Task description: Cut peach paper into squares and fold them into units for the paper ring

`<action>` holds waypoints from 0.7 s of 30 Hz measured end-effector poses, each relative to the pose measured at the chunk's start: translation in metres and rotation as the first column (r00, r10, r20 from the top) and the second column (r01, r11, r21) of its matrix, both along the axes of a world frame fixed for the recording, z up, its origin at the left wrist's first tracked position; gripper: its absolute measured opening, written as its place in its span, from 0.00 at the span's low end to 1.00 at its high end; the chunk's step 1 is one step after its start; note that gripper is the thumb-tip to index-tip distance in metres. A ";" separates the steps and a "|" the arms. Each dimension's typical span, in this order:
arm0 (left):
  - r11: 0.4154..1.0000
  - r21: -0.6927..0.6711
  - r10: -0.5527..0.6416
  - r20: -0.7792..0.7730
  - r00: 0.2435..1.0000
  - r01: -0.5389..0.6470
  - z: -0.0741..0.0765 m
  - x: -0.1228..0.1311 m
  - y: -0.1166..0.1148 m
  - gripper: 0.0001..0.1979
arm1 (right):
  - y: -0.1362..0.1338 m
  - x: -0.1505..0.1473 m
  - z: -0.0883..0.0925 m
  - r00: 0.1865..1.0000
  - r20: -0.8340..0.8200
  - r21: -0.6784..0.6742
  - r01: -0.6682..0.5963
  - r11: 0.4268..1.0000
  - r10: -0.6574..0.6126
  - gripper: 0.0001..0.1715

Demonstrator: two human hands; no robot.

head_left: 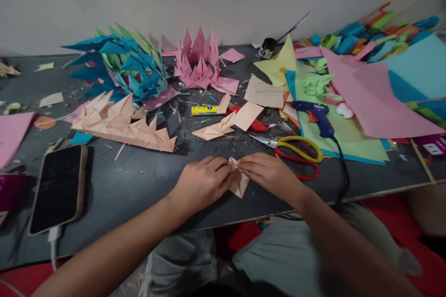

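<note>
Near the table's front edge, a small folded piece of peach paper (239,186) lies between both hands. My left hand (205,178) pinches its left side, fingers bent and pressed together. From the right, my right hand (266,171) presses its fingertips on the paper's upper part. Fingers hide some of the folds. Just beyond the hands lie a folded peach paper shape (216,129) and a flat peach sheet (248,116). A strip of joined peach folded points (121,123) stands to the left.
Scissors (299,148) with yellow and red handles lie right of my hands, beside a blue glue gun (315,115). A yellow glue stick (208,110) is farther back. Blue (128,62) and pink (198,62) paper crowns stand behind. A phone (59,188) lies left, cable attached.
</note>
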State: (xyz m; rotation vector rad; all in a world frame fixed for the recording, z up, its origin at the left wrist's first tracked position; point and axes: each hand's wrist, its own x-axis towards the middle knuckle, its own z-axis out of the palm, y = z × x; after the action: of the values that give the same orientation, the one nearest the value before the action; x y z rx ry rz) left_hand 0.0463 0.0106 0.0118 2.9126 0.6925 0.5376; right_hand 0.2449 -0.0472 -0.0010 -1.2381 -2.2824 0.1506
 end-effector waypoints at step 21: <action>0.988 -0.021 -0.157 -0.143 0.977 0.155 0.004 -0.001 0.010 0.10 | 0.002 0.005 -0.002 0.996 0.061 -0.007 -0.063 0.998 0.064 0.13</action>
State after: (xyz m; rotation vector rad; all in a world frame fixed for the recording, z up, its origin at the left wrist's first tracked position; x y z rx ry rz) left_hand 0.0450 0.0203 0.0163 2.9850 0.4730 0.3079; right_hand 0.2496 -0.0449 -0.0034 -1.1885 -2.3763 0.1439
